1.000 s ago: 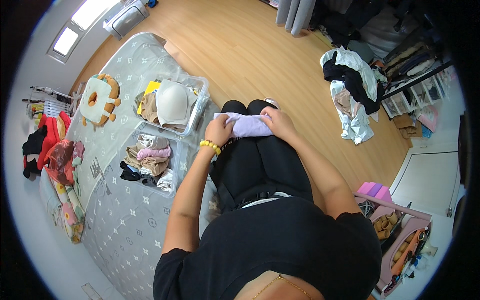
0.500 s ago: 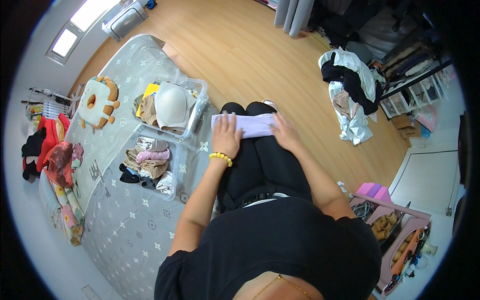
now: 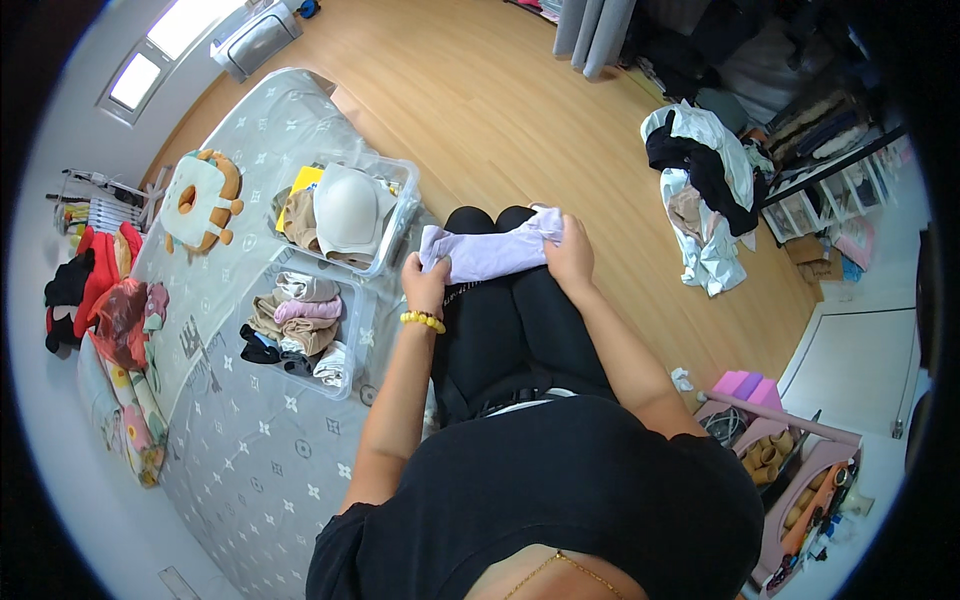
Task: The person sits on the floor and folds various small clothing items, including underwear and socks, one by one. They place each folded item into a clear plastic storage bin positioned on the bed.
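Note:
A lavender piece of folded cloth, soft like a small garment, stretches as a long strip above my black-clad thighs. My left hand pinches its left end, thumb on top. At the other end my right hand grips the cloth near its far corner. The strip sags a little and wrinkles between the two hands. To the left on the bed, a clear plastic box holds several rolled garments in beige, pink, white and black. Behind it, a second clear box contains a white bra and beige cloth.
The boxes stand on a grey patterned bedspread, beside a toast-shaped plush cushion. Red and black clothes lie at the bed's far left. White and black clothing is heaped on the wooden floor. A pink shelf cart stands at right.
Both hands lay flat on the cloth on my lap; now they have closed on its two ends and raised it slightly. The cloth has gone from flat to wrinkled.

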The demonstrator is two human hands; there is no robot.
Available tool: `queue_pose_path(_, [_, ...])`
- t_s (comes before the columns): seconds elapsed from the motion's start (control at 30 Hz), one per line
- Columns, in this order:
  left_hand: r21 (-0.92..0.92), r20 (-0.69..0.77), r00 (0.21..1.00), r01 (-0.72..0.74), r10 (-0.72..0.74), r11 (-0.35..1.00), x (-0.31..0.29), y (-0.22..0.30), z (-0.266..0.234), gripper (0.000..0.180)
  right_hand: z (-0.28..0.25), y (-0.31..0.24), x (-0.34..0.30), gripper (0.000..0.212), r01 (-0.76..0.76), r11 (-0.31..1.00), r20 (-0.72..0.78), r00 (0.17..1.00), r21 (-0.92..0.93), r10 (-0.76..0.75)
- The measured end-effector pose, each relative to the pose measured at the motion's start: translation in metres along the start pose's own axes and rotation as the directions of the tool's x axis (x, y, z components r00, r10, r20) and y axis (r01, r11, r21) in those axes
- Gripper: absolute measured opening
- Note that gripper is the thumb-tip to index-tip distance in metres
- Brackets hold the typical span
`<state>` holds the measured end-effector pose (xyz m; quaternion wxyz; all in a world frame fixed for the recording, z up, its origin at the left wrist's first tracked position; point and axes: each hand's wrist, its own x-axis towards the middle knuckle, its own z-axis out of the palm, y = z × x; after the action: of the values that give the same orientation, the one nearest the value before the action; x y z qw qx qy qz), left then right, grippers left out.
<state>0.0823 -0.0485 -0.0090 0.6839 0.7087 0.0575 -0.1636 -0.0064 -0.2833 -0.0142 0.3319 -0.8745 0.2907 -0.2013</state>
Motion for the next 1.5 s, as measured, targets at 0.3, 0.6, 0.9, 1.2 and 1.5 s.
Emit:
queue_pose_path(0.3, [-0.009, -0.343, 0.917, -0.219, 0.203, 0.976, -0.044, -0.025, -0.026, 0.032, 0.034, -0.072, -0.031, 0.025, 0.547, 0.833, 0.224, 0.805, 0.083, -0.550])
queue_pose_path(0.6, [0.489, -0.219, 0.698, -0.526, 0.682, 0.696, -0.044, -0.002, 0.022, 0.034, 0.023, -0.062, -0.044, 0.027, 0.519, 0.823, 0.291, 0.770, 0.232, -0.568])
queue_pose_path(0.9, [0.329, -0.015, 0.864, -0.470, 0.503, 0.819, -0.040, -0.019, 0.024, 0.035, 0.059, -0.013, -0.011, 0.038, -0.002, 0.939, 0.192, 0.979, 0.343, -0.068])
queue_pose_path(1.2, [0.717, -0.166, 0.982, 0.055, 0.094, 0.695, -0.022, -0.020, 0.001, 0.059, 0.062, -0.034, 0.016, 0.054, -0.163, 0.972, 0.616, 0.788, 0.170, 0.024])
queue_pose_path(1.5, [0.377, -0.286, 0.827, -0.368, 0.485, 0.850, -0.037, 0.019, 0.018, 0.028, 0.041, -0.131, -0.031, 0.028, 0.218, 0.897, 0.320, 0.880, 0.385, -0.351])
